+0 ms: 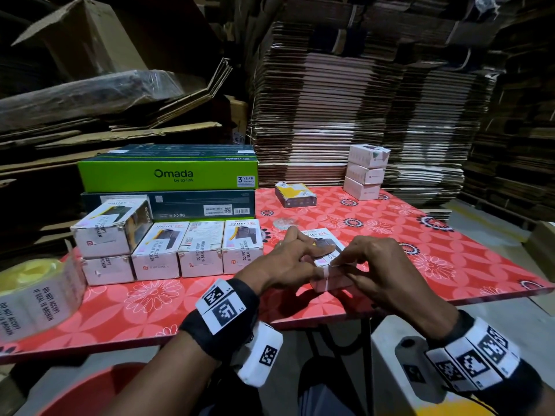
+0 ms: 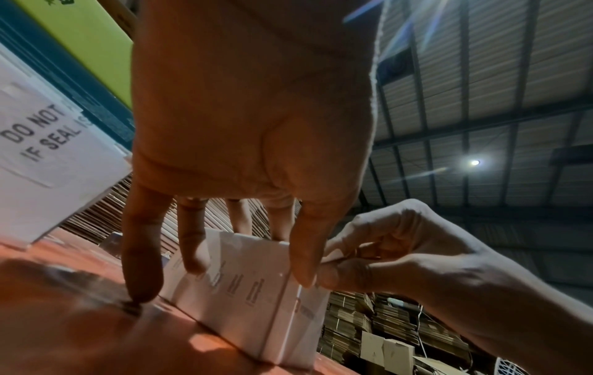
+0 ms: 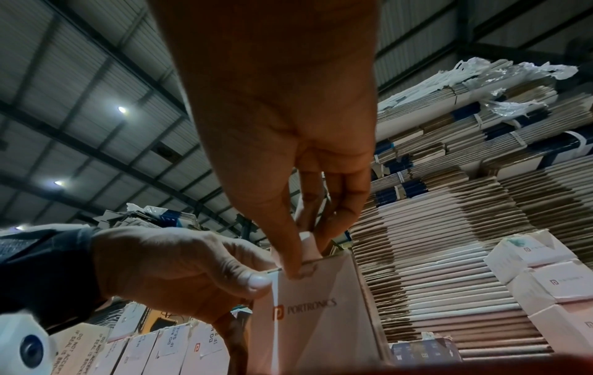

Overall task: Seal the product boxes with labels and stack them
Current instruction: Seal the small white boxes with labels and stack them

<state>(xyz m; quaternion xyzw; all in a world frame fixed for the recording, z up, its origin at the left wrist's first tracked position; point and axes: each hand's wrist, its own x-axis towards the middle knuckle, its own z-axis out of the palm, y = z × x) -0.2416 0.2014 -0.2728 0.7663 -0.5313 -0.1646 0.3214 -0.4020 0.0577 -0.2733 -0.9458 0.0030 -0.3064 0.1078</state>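
Flattened cartons (image 1: 360, 109) tower behind the red floral surface (image 1: 450, 259). Near its front edge lies a white Portronics box (image 1: 327, 265). The left hand (image 1: 285, 265) clamps its grip on the box, thumb on the near end. The right hand (image 1: 378, 265) pinches a white seal label (image 1: 333, 267) at the box's top edge. Sealed boxes (image 1: 168, 250) line the left side, beside a label roll (image 1: 39, 298).

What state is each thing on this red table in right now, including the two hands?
Box being sealed: flat on the table, held by both hands.
Label: partly stuck over the box's edge.
Left hand: gripping the box.
Right hand: pinching the label.
Sealed boxes: side by side, labelled.
Label roll: partly unrolled.
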